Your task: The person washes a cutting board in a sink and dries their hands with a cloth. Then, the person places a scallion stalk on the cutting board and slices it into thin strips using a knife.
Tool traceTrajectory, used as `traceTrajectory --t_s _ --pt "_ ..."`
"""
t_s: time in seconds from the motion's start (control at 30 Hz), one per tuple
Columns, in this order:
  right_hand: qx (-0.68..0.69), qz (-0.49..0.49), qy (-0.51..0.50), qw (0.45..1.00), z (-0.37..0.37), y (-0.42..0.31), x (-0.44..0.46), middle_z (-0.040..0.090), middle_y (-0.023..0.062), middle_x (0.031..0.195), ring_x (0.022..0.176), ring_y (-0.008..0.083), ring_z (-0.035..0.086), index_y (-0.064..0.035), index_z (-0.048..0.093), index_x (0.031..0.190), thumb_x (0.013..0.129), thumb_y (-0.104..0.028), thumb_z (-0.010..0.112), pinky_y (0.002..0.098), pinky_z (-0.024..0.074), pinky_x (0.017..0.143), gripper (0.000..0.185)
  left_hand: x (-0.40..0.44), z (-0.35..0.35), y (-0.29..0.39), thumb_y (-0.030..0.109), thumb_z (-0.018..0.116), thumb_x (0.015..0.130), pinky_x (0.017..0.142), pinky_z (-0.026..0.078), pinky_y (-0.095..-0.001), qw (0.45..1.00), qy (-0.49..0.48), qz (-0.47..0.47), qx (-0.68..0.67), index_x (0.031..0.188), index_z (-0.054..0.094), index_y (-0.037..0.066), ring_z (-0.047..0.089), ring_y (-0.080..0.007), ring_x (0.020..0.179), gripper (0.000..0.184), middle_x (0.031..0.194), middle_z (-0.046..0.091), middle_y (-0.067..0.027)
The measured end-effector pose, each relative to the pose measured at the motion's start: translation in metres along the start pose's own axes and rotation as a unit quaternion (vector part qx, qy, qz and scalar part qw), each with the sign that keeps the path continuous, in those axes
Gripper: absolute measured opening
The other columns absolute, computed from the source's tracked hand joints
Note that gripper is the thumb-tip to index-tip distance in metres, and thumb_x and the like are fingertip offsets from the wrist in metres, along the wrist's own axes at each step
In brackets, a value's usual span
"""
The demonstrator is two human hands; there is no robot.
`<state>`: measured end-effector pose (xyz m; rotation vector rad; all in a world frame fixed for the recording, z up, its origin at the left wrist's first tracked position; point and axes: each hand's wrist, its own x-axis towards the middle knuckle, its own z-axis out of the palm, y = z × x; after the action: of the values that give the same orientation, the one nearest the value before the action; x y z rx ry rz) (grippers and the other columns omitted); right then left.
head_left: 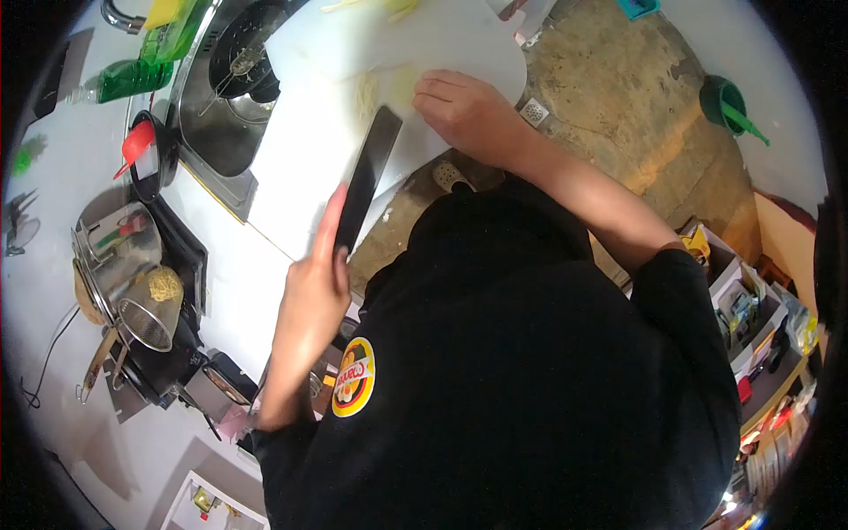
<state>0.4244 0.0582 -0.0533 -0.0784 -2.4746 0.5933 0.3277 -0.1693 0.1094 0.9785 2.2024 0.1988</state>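
Bright light at eleven o'clock makes the board (pixel 305 150) shine white — the yellow strips (pixel 367 95) look fuzzy. Gray shadows (pixel 104 459) sit at eight o'clock. Edges bend — corners go black.

Bench (pixel 291 190): white, brightly lit, steel sink (pixel 216 188) let in | work area: thin pale strips (pixel 367 93), loosely bunched; more yellowish pieces (pixel 402 7) farther from the person | beside sink: green bottle (pixel 132 80), black vessel (pixel 166 159) | floor (pixel 601 84): worn concrete, brownish staining; square drain grate (pixel 533 112), light perforated shoe (pixel 450 176)
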Motion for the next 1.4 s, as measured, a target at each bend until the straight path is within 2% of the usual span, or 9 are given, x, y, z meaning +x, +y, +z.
traceTrajectory --t_s 0.1,0.2,0.27,0.6,0.77,0.83,1.1,1.17,1.4 --pt "0.005 0.006 -0.009 1.0 0.0 0.0 0.0 0.066 0.011 0.1 0.103 0.028 0.062 -0.0004 0.065 0.09 0.078 -0.004 0.066 0.036 0.0518 0.09 0.012 0.002 -0.01 0.007 -0.001 0.051 0.093 0.081 0.051 -0.0406 0.997 -0.04 -0.062 -0.016 0.153 0.022 0.027 0.062 -0.0489 0.096 0.072 0.102 0.063 -0.0332" --pt "-0.012 0.009 -0.002 1.0 -0.001 -0.001 0.002 0.065 0.0109 0.1 0.103 0.0281 0.062 -0.0002 0.065 0.089 0.078 -0.004 0.066 0.0361 0.0518 0.09 0.012 0.037 -0.004 0.019 0.0 0.051 0.093 0.079 0.05 -0.0385 0.998 0.031 0.045 0.006 0.153 0.023 0.027 0.063 -0.0479 0.095 0.071 0.097 0.064 -0.0325" --pt "-0.019 0.002 -0.005 1.0 0.001 0.001 0.001 0.065 0.011 0.1 0.103 0.0282 0.062 0.0 0.065 0.089 0.078 -0.004 0.067 0.0361 0.0519 0.09 0.012 0.061 -0.002 0.032 -0.001 0.048 0.091 0.072 0.047 -0.0561 0.999 0.022 0.042 -0.014 0.151 0.025 0.026 0.061 -0.049 0.086 0.069 0.091 0.062 -0.0336" --pt "0.023 -0.006 -0.007 1.0 -0.004 0.001 -0.002 0.065 0.0108 0.102 0.102 0.0274 0.062 0.0008 0.065 0.092 0.077 -0.002 0.066 0.0357 0.0515 0.09 0.016 0.002 0.015 0.0 -0.003 0.047 0.09 0.069 0.049 -0.0555 0.999 0.03 0.019 0.008 0.151 0.024 0.024 0.063 -0.0487 0.079 0.071 0.09 0.064 -0.0317" --pt "0.008 -0.016 0.002 1.0 -0.001 0.0 -0.012 0.065 0.0117 0.106 0.107 0.0272 0.06 0.0018 0.066 0.099 0.076 -0.003 0.067 0.0352 0.0502 0.093 0.024 0.056 0.027 0.018 -0.001 0.048 0.09 0.068 0.048 -0.0547 0.992 0.088 0.088 0.006 0.152 0.023 0.025 0.063 -0.0488 0.076 0.071 0.079 0.063 -0.0308" --pt "0.006 -0.023 0.008 1.0 -0.004 0.0 -0.013 0.065 0.0119 0.107 0.109 0.027 0.059 0.002 0.067 0.101 0.075 -0.004 0.068 0.0352 0.0499 0.094 0.026 0.074 0.026 0.034 -0.001 0.049 0.092 0.084 0.047 -0.0522 0.996 0.065 0.057 -0.013 0.153 0.02 0.028 0.058 -0.0511 0.102 0.073 0.109 0.062 -0.0337" --pt "-0.009 -0.035 -0.013 0.999 -0.003 -0.007 -0.003 0.065 0.0111 0.105 0.107 0.0251 0.058 0.0043 0.067 0.099 0.076 -0.006 0.064 0.0321 0.0474 0.097 0.025 0.072 0.017 0.004 -0.004 0.05 0.091 0.084 0.05 -0.0471 0.986 0.139 0.041 -0.087 0.154 0.02 0.03 0.063 -0.0464 0.101 0.078 0.12 0.061 -0.0292" --pt "0.001 -0.046 -0.028 0.999 0.005 -0.011 0.007 0.065 0.0109 0.106 0.108 0.0262 0.059 0.0029 0.067 0.101 0.075 -0.004 0.065 0.034 0.0484 0.096 0.026 0.064 0.015 -0.004 -0.003 0.049 0.091 0.082 0.053 -0.0417 0.977 0.167 0.067 -0.11 0.154 0.019 0.027 0.065 -0.0476 0.084 0.075 0.091 0.067 -0.0305" --pt "0.003 -0.061 -0.041 0.997 0.021 -0.014 0.02 0.065 0.0123 0.106 0.108 0.0281 0.059 0.0041 0.066 0.101 0.075 -0.003 0.066 0.0355 0.0496 0.094 0.028 0.043 0.005 0.004 -0.004 0.048 0.091 0.072 0.048 -0.0504 0.981 0.169 0.031 -0.092 0.153 0.021 0.029 0.065 -0.0469 0.084 0.075 0.092 0.066 -0.0295"
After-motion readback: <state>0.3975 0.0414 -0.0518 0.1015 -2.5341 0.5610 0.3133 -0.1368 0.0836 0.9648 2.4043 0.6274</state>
